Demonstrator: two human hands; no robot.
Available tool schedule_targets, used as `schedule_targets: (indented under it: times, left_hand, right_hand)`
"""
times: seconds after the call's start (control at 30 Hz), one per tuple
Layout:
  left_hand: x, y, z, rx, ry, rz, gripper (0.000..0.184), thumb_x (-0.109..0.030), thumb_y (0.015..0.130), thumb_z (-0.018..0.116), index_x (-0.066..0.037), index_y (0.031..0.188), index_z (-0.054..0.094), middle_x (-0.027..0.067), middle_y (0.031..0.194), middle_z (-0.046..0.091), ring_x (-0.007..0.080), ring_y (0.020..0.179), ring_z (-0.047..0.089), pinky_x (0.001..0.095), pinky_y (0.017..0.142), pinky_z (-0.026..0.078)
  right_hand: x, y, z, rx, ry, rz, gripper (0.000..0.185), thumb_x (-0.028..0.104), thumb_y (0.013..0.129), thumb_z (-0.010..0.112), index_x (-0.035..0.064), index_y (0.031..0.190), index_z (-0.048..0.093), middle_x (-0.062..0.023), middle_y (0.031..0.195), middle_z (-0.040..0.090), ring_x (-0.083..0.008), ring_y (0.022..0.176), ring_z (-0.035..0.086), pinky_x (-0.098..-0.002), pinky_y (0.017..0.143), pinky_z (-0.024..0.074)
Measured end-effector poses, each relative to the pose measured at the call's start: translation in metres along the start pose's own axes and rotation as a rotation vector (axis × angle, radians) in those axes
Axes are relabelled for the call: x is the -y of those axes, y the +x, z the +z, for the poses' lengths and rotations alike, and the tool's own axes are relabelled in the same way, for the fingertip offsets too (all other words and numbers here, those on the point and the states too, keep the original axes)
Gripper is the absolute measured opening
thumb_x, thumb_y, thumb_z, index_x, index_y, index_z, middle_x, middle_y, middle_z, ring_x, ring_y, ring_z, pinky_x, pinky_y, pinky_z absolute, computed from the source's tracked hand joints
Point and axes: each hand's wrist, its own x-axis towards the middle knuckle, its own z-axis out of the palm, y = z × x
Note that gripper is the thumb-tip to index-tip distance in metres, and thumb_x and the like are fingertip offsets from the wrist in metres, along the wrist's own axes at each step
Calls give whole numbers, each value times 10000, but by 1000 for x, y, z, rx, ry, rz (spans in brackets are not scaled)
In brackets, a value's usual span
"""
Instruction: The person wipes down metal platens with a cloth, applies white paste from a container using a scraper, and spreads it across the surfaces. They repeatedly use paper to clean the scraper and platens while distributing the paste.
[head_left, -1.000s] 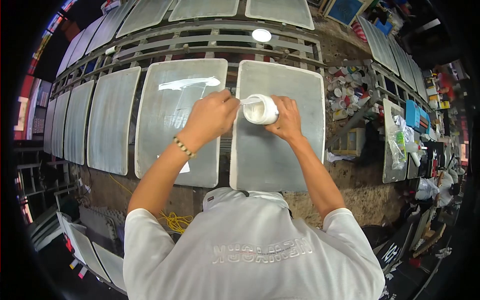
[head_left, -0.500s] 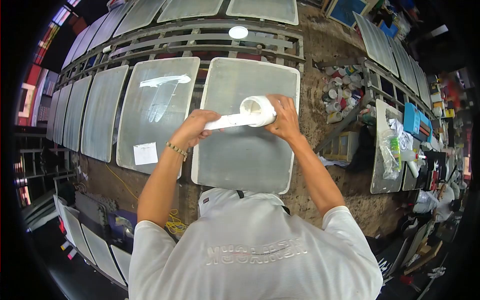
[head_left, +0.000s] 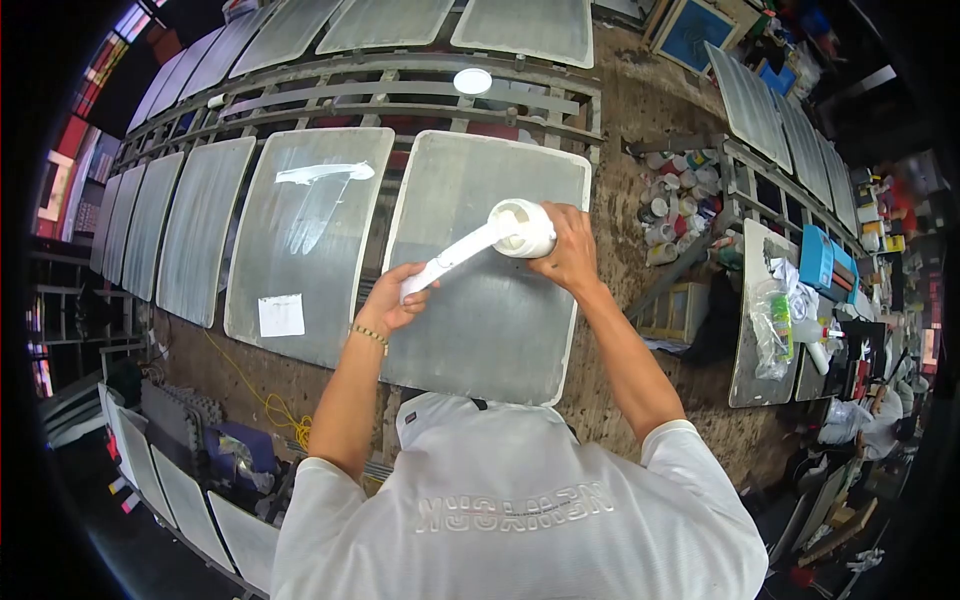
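My right hand is wrapped around a white plastic jar, tilted so its open mouth faces left. White residue coats the inside of the jar. In my left hand is the handle end of a long white spatula, whose far end reaches into the jar's mouth. Both hands are above a grey board with a pale rim. To the left, another grey board carries a thick smear of white paste and a white square of paper.
A white round lid lies on the metal rack rails ahead. Several more boards line the left and the far side. Used pots are heaped on the floor at right, near a side table holding a blue box.
My left hand has moved down and slightly left, so the spatula now slants more steeply. The jar has shifted a little lower, and its mouth is turned more towards the camera.
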Motion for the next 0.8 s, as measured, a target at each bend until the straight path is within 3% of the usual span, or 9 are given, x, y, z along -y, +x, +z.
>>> schedule_targets:
  times: [0.2, 0.3, 0.4, 0.43, 0.47, 0.53, 0.57, 0.7, 0.8]
  left_hand:
    - [-27, -2, -18, -26, -31, 201, 289, -240, 1009, 567, -6, 1177, 579, 142, 947, 690, 90, 506, 464, 227, 416, 326]
    - [-41, 3, -17, -394, 288, 434, 272, -236, 1021, 564, -38, 1198, 617, 105, 929, 698, 83, 573, 474, 223, 459, 336]
    - [-41, 21, -21, -536, 498, 566, 251, -226, 1028, 567, -61, 1173, 689, 80, 910, 701, 72, 567, 466, 225, 471, 337]
    - [-38, 31, -31, -639, 710, 594, 275, -233, 1034, 566, -54, 1160, 732, 101, 941, 700, 151, 643, 559, 285, 553, 432]
    - [-30, 40, -41, -637, 714, 589, 275, -233, 1034, 566, -54, 1160, 732, 101, 941, 700, 151, 643, 559, 285, 553, 432]
    - [-10, 50, -25, -779, 1392, 1134, 306, -242, 1031, 567, -27, 1181, 723, 144, 959, 668, 271, 785, 624, 363, 705, 498]
    - [0, 46, -8, -808, 1493, 1022, 305, -215, 1019, 571, -12, 1203, 705, 182, 995, 623, 362, 914, 623, 418, 818, 504]
    - [53, 85, 26, -793, 1501, 1057, 273, -161, 999, 597, -16, 1203, 705, 185, 997, 599, 356, 892, 624, 425, 786, 509]
    - [85, 117, 58, -746, 1564, 965, 265, -145, 996, 615, -28, 1215, 709, 179, 1042, 587, 330, 862, 631, 409, 777, 529]
  right_hand:
    - [3, 10, 1, 30, -77, 144, 913, 148, 489, 865, 103, 1355, 581, -125, 1234, 580, -358, 1127, 520, -442, 972, 490]
    - [2, 11, 1, 21, -77, 194, 910, 168, 493, 878, 102, 1349, 577, -130, 1218, 573, -358, 1126, 519, -442, 966, 494]
    - [0, 12, 2, -4, -63, 233, 904, 196, 503, 884, 99, 1345, 570, -137, 1209, 568, -362, 1118, 518, -440, 969, 489]
    - [2, 12, 0, -15, -46, 256, 909, 208, 506, 885, 98, 1350, 565, -140, 1209, 566, -364, 1114, 517, -441, 970, 487]
    - [2, 11, -2, -27, -30, 279, 915, 220, 508, 886, 98, 1354, 560, -142, 1210, 564, -365, 1111, 516, -443, 970, 484]
    - [-1, 6, -3, -50, -4, 289, 921, 236, 509, 887, 97, 1357, 556, -145, 1206, 565, -366, 1113, 514, -450, 970, 481]
    - [-4, 3, -5, -72, 20, 292, 928, 251, 509, 888, 96, 1360, 553, -148, 1203, 565, -366, 1116, 511, -458, 969, 478]
    - [-3, -16, -21, -133, 46, 340, 935, 269, 510, 891, 85, 1361, 551, -155, 1203, 565, -370, 1132, 503, -477, 986, 457]
    - [-3, -38, -36, -187, 69, 371, 940, 281, 512, 892, 77, 1363, 550, -156, 1208, 564, -370, 1150, 496, -486, 1008, 433]
